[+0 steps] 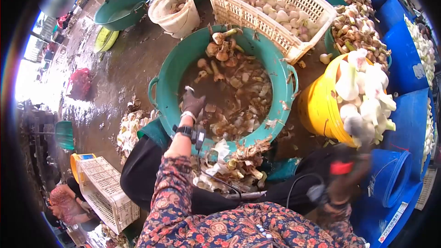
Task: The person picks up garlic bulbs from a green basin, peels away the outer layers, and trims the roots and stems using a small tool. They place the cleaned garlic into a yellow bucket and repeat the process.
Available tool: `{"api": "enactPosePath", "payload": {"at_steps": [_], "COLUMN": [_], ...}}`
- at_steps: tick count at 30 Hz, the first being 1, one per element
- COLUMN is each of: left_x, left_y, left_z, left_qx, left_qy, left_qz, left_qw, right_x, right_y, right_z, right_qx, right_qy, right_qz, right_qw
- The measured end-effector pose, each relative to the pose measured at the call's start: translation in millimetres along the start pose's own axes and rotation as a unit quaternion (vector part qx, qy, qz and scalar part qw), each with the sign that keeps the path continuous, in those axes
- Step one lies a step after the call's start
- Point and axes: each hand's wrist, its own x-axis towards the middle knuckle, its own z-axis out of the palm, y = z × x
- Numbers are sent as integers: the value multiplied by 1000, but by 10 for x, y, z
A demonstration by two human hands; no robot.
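My left hand (193, 103), in a dark glove with a white tip on one finger, reaches into a green tub (166, 66). Its fingers are apart over the brown water, below some loose garlic bulbs (216, 71) with stems. More unpeeled garlic (223, 48) is heaped at the tub's far side, and wet skins (248, 92) float at the right. My right hand (356, 170) is smeared by motion, with a red patch (341, 167) at it. It is just below a yellow bucket (317, 103) piled with white, trimmed garlic (363, 87); its fingers cannot be made out.
A cream crate (239, 14) of garlic stands behind the tub, beside a white bucket (177, 16). Blue bins (404, 50) and a blue bucket (390, 179) line the right. Garlic peelings (229, 170) lie near my lap. Another person (69, 202) is at lower left by a crate (108, 193).
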Motion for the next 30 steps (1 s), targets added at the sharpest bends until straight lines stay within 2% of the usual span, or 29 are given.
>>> {"api": "enactPosePath", "payload": {"at_steps": [2, 3, 5, 6, 8, 10, 12, 16, 18, 19, 21, 22, 24, 25, 26, 27, 28, 29, 30], "left_x": [447, 601, 882, 1020, 1197, 1243, 918, 261, 196, 170, 115, 109, 61, -24, -143, -258, -337, -429, -522], "left_y": [-52, 13, 147, 216, 305, 96, 133, 122, 30, 14, 75, 136, 256, 258, 271, 319, 360, 337, 274], "left_z": [262, 292, 320, 386, 515, 818, 788, 767, 941, 975, 953, 991, 1093, 1157, 1134, 1020, 912, 897, 836], "left_qx": [22, 15, 126, 121, 148, 128, -29, 40, 120, 120, 160, 161, 98, 150, 150, -48, -242, -435, -428], "left_qy": [93, 90, 40, 39, -129, -114, -203, -223, -93, -89, -178, -176, -302, -269, -279, -342, -381, -360, -362], "left_qz": [55, 55, 152, 150, 114, 133, 104, 165, 234, 239, 312, 318, 191, 214, 212, 101, -16, 12, 7], "left_qw": [994, 994, 979, 980, 974, 976, 973, 960, 960, 959, 919, 918, 929, 927, 924, 933, 892, 825, 828], "right_x": [78, 5, -119, -182, -196, -137, -72, -157, -161, -159, -99, -70, -46, -87, -107, -79, -50, -59, -96], "right_y": [159, 428, 833, 1046, 1319, 1456, 1513, 1788, 1800, 1808, 1776, 1770, 1765, 1825, 1811, 1775, 1739, 1711, 1765], "right_z": [593, 842, 1243, 1379, 1527, 1634, 1730, 1719, 1641, 1626, 1615, 1615, 1661, 1728, 1723, 1719, 1733, 1758, 1772], "right_qx": [-87, -35, 1, 16, 51, 28, 41, 176, 157, 163, 157, 159, 163, 201, 198, 199, 203, 213, 218], "right_qy": [-146, -176, -240, -282, -342, -347, -313, -240, -271, -270, -280, -276, -277, -225, -223, -202, -180, -154, -153], "right_qz": [-65, -44, 40, 66, 181, 201, 189, 345, 349, 349, 342, 340, 336, 322, 332, 341, 348, 329, 335], "right_qw": [983, 983, 970, 957, 921, 916, 930, 890, 883, 882, 883, 885, 886, 898, 895, 896, 897, 907, 904]}}
